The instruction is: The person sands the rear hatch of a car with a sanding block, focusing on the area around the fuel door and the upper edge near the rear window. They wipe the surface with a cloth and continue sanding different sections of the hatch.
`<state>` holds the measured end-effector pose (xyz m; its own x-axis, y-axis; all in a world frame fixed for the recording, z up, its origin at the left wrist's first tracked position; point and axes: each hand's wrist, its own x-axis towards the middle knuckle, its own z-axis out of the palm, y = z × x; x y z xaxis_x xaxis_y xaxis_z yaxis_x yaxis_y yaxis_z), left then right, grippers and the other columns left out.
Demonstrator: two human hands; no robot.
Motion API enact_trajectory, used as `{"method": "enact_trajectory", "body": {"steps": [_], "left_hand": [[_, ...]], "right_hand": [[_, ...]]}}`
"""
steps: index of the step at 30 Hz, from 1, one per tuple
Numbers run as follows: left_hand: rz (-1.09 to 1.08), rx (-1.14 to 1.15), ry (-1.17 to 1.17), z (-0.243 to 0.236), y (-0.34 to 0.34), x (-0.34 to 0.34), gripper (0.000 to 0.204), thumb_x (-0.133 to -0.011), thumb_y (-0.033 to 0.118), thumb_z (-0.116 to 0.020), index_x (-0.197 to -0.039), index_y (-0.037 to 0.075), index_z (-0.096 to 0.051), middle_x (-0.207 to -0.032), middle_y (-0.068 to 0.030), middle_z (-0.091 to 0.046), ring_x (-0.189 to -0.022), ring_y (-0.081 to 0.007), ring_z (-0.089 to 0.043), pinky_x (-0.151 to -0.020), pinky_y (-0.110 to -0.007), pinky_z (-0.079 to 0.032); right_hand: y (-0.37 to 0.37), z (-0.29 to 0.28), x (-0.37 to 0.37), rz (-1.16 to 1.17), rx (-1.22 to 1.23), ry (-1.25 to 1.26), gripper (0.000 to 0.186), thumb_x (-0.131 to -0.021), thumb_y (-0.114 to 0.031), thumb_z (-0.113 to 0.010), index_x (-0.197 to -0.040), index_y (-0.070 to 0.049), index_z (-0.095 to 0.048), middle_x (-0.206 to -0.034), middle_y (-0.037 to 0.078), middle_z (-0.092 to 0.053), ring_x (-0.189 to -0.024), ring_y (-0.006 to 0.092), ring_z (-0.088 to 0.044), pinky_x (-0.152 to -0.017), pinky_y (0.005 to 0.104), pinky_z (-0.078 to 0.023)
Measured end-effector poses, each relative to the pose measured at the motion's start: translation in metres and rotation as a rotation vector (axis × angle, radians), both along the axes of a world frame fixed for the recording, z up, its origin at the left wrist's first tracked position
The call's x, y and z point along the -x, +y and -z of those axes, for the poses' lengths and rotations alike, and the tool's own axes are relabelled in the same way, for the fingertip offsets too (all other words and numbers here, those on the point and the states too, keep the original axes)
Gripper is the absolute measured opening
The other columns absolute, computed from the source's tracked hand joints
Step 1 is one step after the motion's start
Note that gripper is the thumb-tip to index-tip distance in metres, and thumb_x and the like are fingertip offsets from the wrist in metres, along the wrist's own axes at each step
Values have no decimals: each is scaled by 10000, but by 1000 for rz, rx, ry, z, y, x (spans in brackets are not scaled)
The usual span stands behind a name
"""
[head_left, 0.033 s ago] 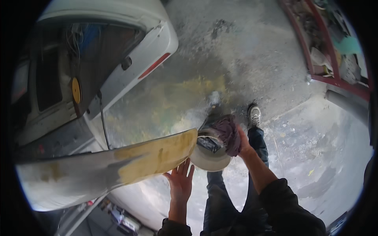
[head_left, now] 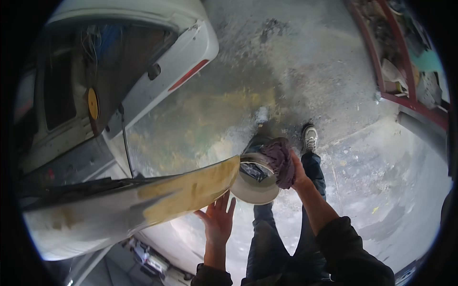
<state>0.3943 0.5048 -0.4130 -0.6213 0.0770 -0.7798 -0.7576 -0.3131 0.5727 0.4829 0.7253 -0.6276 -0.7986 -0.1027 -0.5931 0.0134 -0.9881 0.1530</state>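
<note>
While the left hand (head_left: 218, 226) spreads at one curved yellow-grey panel (head_left: 188, 193), the right hand (head_left: 299, 175) clutches one purple cloth (head_left: 277, 163) at one whitish bucket (head_left: 255, 192) holding dark contents (head_left: 256, 171).

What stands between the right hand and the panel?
The right hand holds the cloth, which lies between it and the panel. The pale bucket also shows in that gap, seemingly lower. Nothing else visible is in the way.

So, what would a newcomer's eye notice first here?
Probably the long curved, yellow-patched panel, stretching from the left toward the middle. Just right of it, the right hand holds a crumpled purple cloth by a pale round container. At upper left, a red strip stands out on the white car body.
</note>
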Motion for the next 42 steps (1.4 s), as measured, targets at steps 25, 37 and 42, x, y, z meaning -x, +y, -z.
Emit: {"method": "enact_trajectory", "body": {"steps": [25, 37, 42], "left_hand": [[-472, 32, 32, -6, 59, -17, 610, -1002, 616, -586, -1309, 98, -684, -1408, -127, -663, -1391, -293, -533, -1297, -476, -282], [-288, 192, -11, -13, 71, -26, 751, -993, 688, -563, -1507, 141, -547, -1627, -142, -470, -1548, -332, -373, -1315, -589, -218], [-17, 112, -199, -4, 125, -52, 1106, -918, 583, -783, -1712, 109, -175, -1681, -225, -351, -1565, -318, -349, -1243, -534, -331]], "right_hand": [[90, -37, 56, -435, -193, -229, 361, -1092, -318, -602, -1296, -29, -672, -1036, 24, -746, -840, 90, -693, -725, 260, -560], [87, -93, 89, -555, -632, -142, 347, -1088, -195, -608, -1344, 39, -627, -1029, 20, -712, -825, 55, -615, -703, 241, -507], [59, -145, 54, -592, -563, -124, 474, -1105, -159, -534, -1535, 32, -472, -1415, 98, -612, -1256, 158, -591, -1090, 310, -457]]}}
